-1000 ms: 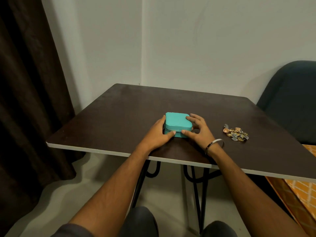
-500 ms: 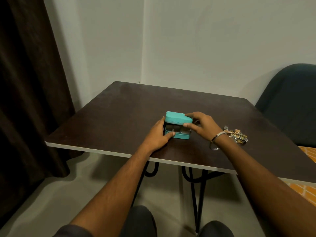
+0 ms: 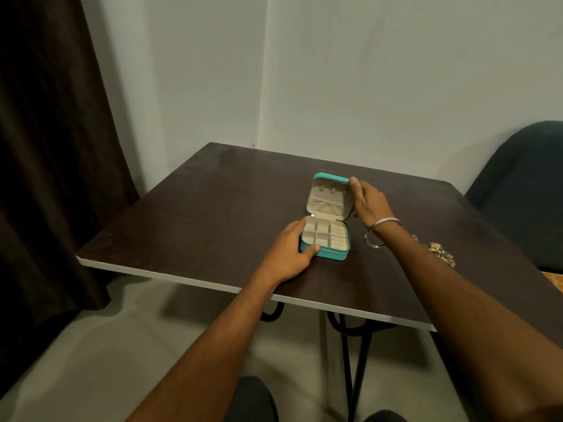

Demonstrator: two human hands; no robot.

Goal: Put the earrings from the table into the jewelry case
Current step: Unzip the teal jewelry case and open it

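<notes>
A small teal jewelry case (image 3: 333,254) stands open near the middle of the dark table (image 3: 198,214). Its beige inside shows several small compartments, and its lid (image 3: 330,197) stands upright. My left hand (image 3: 289,251) grips the base at its front left corner, thumb on the front wall. My right hand (image 3: 367,204) holds the lid's right edge. A little pile of gold and silver earrings (image 3: 441,253) lies on the table to the right, partly hidden behind my right forearm.
The table's white front edge (image 3: 182,280) runs close to me. A dark blue chair (image 3: 524,190) stands at the right. A dark curtain (image 3: 51,147) hangs at the left. Walls close off the back.
The case went from shut to fully open: my right hand lifted the lid from a small gap up to upright. My left hand stayed on the base.
</notes>
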